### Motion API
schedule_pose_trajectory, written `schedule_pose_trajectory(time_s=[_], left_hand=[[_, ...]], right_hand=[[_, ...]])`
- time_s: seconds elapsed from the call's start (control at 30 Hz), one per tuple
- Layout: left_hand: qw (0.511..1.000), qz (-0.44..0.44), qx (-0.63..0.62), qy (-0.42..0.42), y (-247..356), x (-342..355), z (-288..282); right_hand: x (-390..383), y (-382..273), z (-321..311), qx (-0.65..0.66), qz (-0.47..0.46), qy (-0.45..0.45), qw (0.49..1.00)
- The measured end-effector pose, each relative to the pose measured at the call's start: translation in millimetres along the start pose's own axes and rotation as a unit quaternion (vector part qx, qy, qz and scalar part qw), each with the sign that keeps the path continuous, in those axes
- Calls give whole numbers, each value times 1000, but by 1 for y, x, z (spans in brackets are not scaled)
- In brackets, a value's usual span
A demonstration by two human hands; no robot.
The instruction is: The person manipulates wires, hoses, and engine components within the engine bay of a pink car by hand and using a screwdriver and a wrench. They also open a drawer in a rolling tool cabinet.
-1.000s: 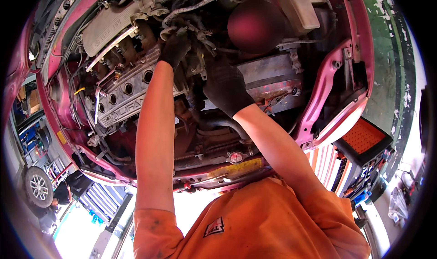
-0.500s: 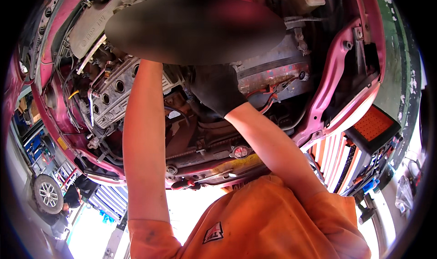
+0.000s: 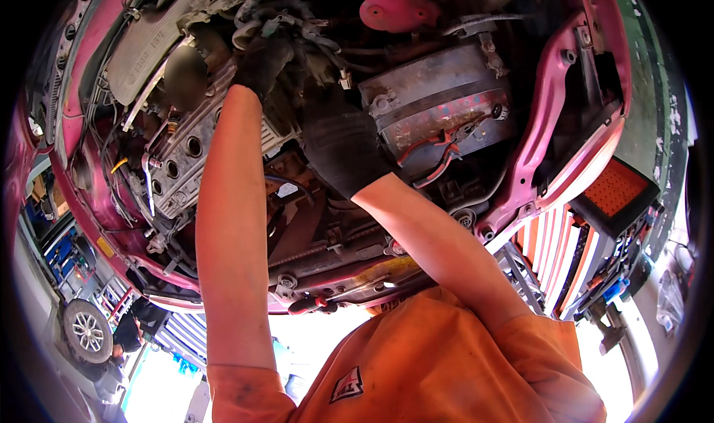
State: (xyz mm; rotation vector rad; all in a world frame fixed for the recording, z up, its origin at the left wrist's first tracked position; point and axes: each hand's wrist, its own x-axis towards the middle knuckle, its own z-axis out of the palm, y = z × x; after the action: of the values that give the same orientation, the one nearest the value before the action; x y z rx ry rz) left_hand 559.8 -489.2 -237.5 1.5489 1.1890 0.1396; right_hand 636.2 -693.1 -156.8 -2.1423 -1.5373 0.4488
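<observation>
The engine bay [image 3: 541, 136] of a pinkish-red car took most of the frame, with a green floor [image 3: 654, 125] along the right edge and a wheel [image 3: 88, 332] at the lower left. At the upper centre was a bundle of hoses and wires [image 3: 294, 14], its long axis slanting down toward the right, where a pale connector [image 3: 344, 79] showed. It looked grey, dark and dusty; the gloved left hand [image 3: 262, 64] and right hand [image 3: 342, 144] were close to it, but the state of each grip could not be told.
</observation>
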Motion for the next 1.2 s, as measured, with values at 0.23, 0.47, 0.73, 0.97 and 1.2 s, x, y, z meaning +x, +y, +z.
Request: schedule_pose_trajectory(time_s=[0.23,0.47,0.73,0.97,1.2], left_hand=[[993,-23,-94,67,20,-2,20],[999,20,-22,19,-2,9,6],[981,-92,-169,4,14,-2,1],[982,-56,-179,-13,48,-21,20],[987,-29,-155,-27,13,-6,-9]], right_hand=[[2,4,9,8,34,6,999],[20,13,-16,-14,29,-81,996],[53,36,-26,22,-88,32,995],[32,22,-34,81,19,44,996],[52,26,-38,-32,-108,-16,993]])
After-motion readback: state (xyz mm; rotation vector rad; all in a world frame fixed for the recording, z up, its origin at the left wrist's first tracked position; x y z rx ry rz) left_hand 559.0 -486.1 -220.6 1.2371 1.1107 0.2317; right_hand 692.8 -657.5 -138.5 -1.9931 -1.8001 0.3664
